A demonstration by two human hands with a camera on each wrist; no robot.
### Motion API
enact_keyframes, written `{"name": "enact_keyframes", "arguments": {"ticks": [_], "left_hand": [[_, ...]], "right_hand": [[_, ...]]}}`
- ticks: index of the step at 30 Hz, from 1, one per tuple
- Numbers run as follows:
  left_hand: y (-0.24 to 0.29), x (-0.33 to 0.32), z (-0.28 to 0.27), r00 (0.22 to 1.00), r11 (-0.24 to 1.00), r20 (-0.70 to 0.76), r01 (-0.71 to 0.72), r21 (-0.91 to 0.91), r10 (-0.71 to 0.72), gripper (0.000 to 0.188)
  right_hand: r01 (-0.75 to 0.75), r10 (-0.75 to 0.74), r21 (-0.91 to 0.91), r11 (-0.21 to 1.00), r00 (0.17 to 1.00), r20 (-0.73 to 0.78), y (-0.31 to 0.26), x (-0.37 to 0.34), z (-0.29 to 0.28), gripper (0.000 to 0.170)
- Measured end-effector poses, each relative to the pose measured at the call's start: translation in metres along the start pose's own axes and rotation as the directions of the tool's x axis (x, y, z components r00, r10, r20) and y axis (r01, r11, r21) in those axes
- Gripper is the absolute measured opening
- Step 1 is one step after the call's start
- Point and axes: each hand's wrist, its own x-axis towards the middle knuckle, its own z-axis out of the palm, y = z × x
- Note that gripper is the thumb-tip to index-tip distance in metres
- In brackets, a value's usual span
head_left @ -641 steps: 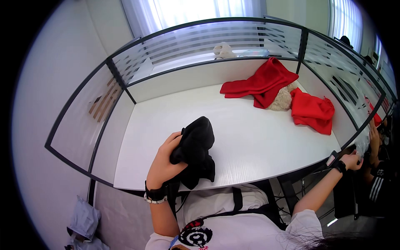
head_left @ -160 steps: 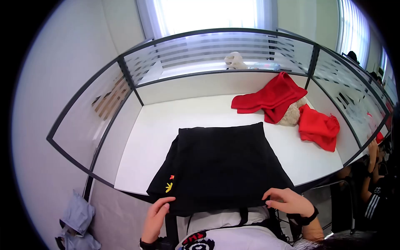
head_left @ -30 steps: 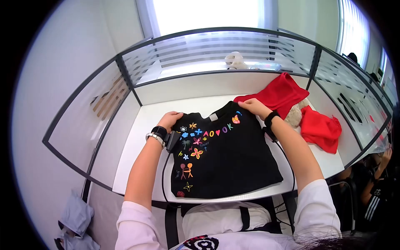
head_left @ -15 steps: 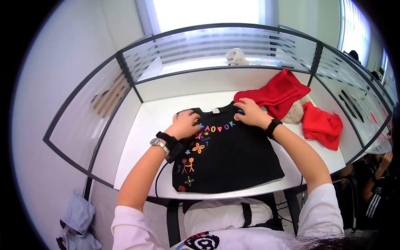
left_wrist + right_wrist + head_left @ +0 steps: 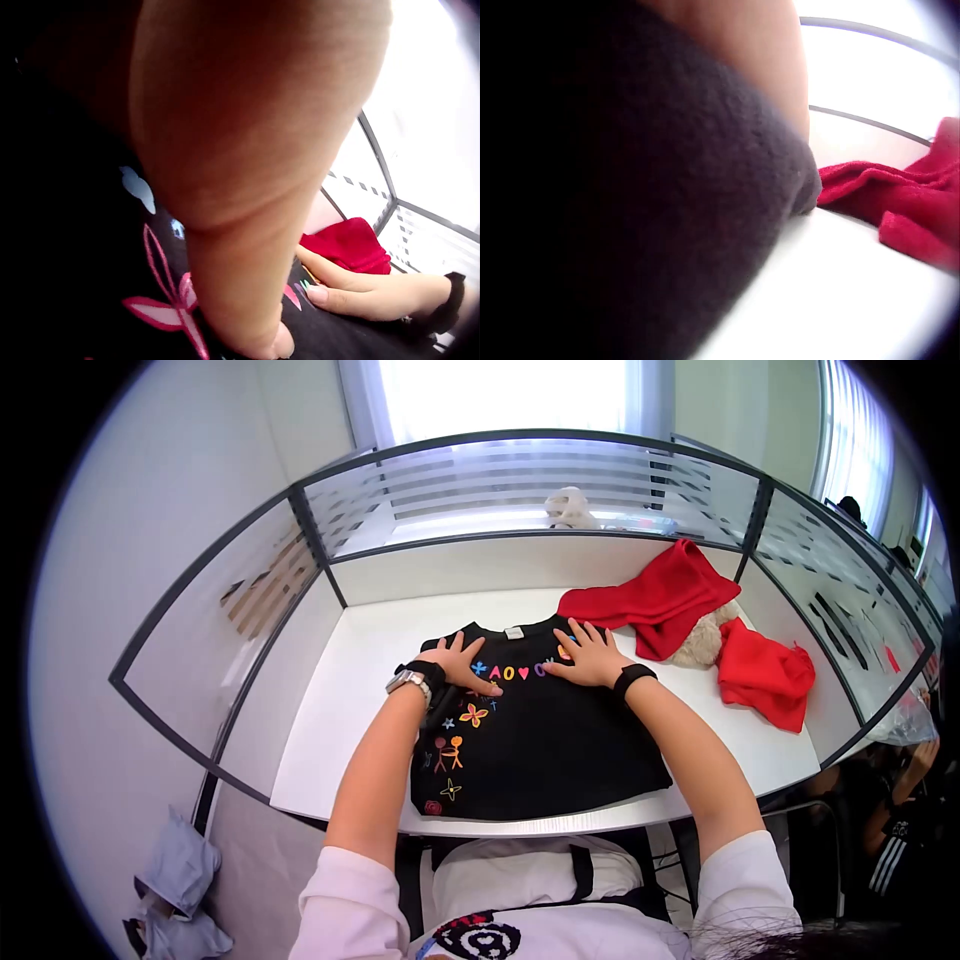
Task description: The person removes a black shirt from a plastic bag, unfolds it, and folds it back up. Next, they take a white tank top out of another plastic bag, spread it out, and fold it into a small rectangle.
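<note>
A black shirt (image 5: 560,750) with coloured drawings and letters lies on the white table, its neckline toward the back. My left hand (image 5: 458,664) rests with spread fingers on the shirt's upper left. On its upper right, near the letters, my right hand (image 5: 590,658) lies flat, fingers spread. In the left wrist view, my left thumb (image 5: 247,300) touches the fabric beside a pink flower, and my right hand (image 5: 375,294) rests farther right. Dark fabric (image 5: 705,172) fills much of the right wrist view.
Red cloths (image 5: 675,595) (image 5: 765,675) lie at the table's back right around a beige fluffy object (image 5: 702,640). A framed partition (image 5: 540,540) borders the table (image 5: 345,660). Another person's arm (image 5: 915,768) shows at the far right.
Both hands held the shirt's shoulders a second ago; they have let go and moved inward, now lying spread on its upper front. Earlier, the shirt was bunched up, then lay folded with its plain side up.
</note>
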Motion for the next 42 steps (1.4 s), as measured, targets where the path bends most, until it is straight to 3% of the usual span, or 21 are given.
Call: {"name": "enact_keyframes", "arguments": {"ticks": [3,10,16,17,18,21,24,30,35,40,42], "left_hand": [[0.010,0.000,-0.010,0.998,0.996,0.019,0.066,0.056,-0.067,0.137],[0.010,0.007,-0.017,0.995,0.997,0.079,0.065,0.051,-0.069,0.146],[0.003,0.018,-0.020,0.993,0.998,0.103,0.060,0.004,-0.060,0.156],[0.005,0.019,-0.021,0.992,0.998,0.105,0.065,0.014,-0.066,0.157],[0.006,0.020,-0.021,0.992,0.997,0.107,0.072,0.024,-0.074,0.158],[0.008,0.019,-0.022,0.990,0.996,0.112,0.088,0.016,-0.089,0.160],[0.012,0.013,-0.030,0.983,0.994,0.149,0.106,0.006,-0.106,0.160],[0.018,0.017,-0.037,0.971,0.987,0.182,0.160,-0.008,-0.156,0.162],[0.008,0.034,-0.035,0.977,0.992,0.172,0.127,0.028,-0.130,0.163],[0.004,0.038,-0.043,0.974,0.995,0.203,0.098,0.019,-0.100,0.162],[0.004,0.041,-0.041,0.975,0.994,0.194,0.103,0.043,-0.110,0.161]], "right_hand": [[-0.017,0.016,0.008,1.000,0.996,0.088,0.002,0.005,-0.004,0.109],[-0.056,0.050,0.032,0.998,0.987,0.154,0.000,0.009,-0.011,0.123],[-0.122,0.175,-0.188,0.975,0.939,0.295,-0.025,0.017,-0.034,0.142],[-0.036,0.140,-0.269,0.963,0.916,0.377,-0.030,0.032,-0.033,0.148],[-0.171,0.219,-0.188,0.967,0.937,0.273,-0.026,0.037,-0.029,0.143],[-0.173,0.224,-0.159,0.972,0.887,0.403,-0.048,0.026,-0.058,0.115],[-0.236,0.298,-0.187,0.954,0.830,0.472,-0.058,0.025,-0.062,0.110],[-0.316,0.407,-0.259,0.913,0.749,0.522,-0.067,0.042,-0.059,0.126],[-0.354,0.490,-0.339,0.872,0.633,0.599,-0.068,0.061,-0.060,0.137],[-0.215,0.388,-0.332,0.918,0.656,0.647,-0.074,0.057,-0.069,0.139],[-0.336,0.442,-0.288,0.897,0.688,0.575,-0.073,0.057,-0.069,0.126]]}}
